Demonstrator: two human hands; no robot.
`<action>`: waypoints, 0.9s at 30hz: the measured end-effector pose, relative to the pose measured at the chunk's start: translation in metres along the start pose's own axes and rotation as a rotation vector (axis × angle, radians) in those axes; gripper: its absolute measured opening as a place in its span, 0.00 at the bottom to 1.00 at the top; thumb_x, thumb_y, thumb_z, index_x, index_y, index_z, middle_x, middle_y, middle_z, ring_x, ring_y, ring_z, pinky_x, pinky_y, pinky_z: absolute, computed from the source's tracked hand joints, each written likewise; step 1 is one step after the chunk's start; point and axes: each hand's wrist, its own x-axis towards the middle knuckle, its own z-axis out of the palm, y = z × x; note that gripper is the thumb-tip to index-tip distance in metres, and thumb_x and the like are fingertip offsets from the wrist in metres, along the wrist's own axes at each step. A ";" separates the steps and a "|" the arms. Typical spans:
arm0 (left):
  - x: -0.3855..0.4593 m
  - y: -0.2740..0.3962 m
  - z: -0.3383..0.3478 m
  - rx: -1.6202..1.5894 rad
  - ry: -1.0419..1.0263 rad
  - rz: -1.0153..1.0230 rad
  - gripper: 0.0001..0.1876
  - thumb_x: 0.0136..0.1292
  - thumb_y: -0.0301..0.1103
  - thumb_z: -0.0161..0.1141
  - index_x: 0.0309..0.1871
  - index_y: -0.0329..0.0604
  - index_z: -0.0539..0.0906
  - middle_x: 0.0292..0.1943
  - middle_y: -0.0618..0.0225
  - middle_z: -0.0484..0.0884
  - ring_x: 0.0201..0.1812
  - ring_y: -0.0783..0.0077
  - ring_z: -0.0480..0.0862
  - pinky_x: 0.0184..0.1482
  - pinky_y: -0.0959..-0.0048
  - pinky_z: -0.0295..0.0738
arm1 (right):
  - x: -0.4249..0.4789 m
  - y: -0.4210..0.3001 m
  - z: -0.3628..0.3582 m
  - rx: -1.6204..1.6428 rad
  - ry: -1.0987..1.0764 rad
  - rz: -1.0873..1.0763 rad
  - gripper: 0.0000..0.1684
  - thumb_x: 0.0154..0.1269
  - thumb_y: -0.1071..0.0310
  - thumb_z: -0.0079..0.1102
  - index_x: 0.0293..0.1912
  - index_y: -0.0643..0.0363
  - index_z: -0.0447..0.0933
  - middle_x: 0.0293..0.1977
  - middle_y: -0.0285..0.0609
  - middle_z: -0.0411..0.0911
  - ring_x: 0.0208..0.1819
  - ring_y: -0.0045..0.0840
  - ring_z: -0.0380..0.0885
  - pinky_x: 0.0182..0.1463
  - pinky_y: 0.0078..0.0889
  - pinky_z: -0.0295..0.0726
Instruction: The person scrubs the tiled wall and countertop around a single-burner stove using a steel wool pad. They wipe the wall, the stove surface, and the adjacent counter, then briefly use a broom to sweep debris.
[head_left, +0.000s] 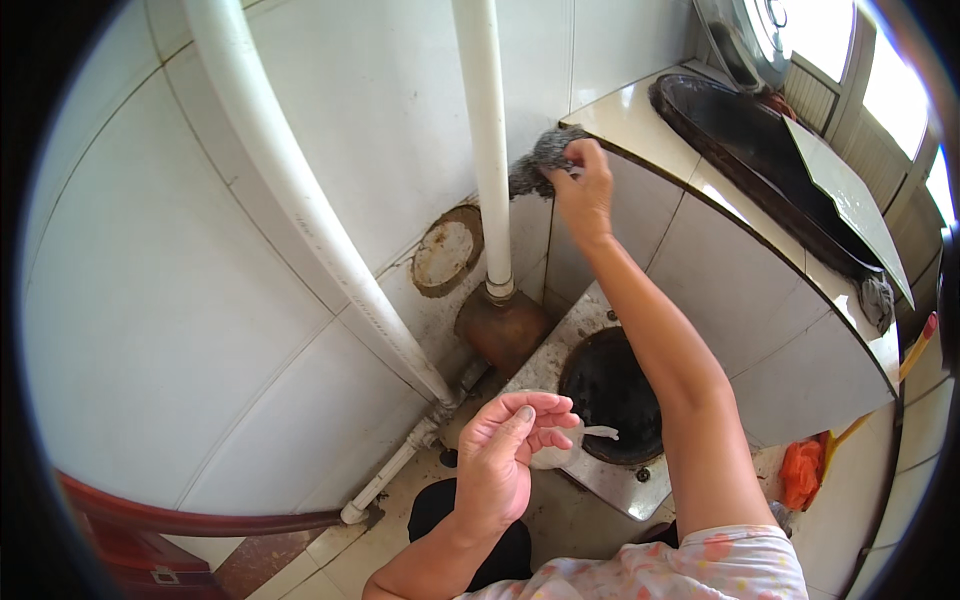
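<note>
My right hand (586, 191) reaches up to the wall corner, its fingers pinching a grey fibrous wad (553, 150). The wad presses against the white tiled wall, beside the end of a tiled ledge (637, 112). My left hand (506, 450) is raised in front of me, fingers curled and apart, with nothing visible in its palm. Behind it shows a whitish translucent thing (559, 454) with a white strip; what it is I cannot tell. Below my right arm lies a metal-topped stove (592, 319) with a round black plate (611, 390).
Two white pipes (489, 150) (300, 202) run down the wall; one enters a rusty brown metal housing (502, 326). A large dark wok (757, 150) is set into the ledge, partly under a pale board (851, 195). An orange plastic bag (801, 472) lies at lower right.
</note>
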 end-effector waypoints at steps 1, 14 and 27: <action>-0.001 0.003 -0.002 0.005 0.013 0.012 0.12 0.73 0.28 0.48 0.48 0.32 0.81 0.46 0.51 0.85 0.46 0.59 0.86 0.45 0.64 0.82 | -0.002 -0.025 -0.003 0.021 -0.005 -0.034 0.18 0.44 0.81 0.66 0.36 0.60 0.71 0.36 0.49 0.70 0.39 0.42 0.71 0.42 0.40 0.74; -0.014 0.011 -0.007 -0.049 0.040 0.078 0.12 0.72 0.28 0.47 0.48 0.32 0.80 0.45 0.51 0.85 0.45 0.60 0.86 0.45 0.64 0.82 | 0.006 -0.160 0.088 -0.088 0.141 -0.488 0.26 0.55 0.84 0.52 0.56 0.66 0.73 0.55 0.60 0.71 0.57 0.52 0.70 0.63 0.44 0.71; -0.017 0.018 -0.010 -0.110 0.059 0.152 0.12 0.73 0.27 0.46 0.48 0.31 0.80 0.45 0.51 0.85 0.44 0.61 0.86 0.45 0.64 0.82 | -0.044 -0.130 0.103 -0.108 -0.080 -0.270 0.36 0.68 0.70 0.52 0.69 0.81 0.54 0.72 0.76 0.45 0.75 0.64 0.43 0.77 0.52 0.43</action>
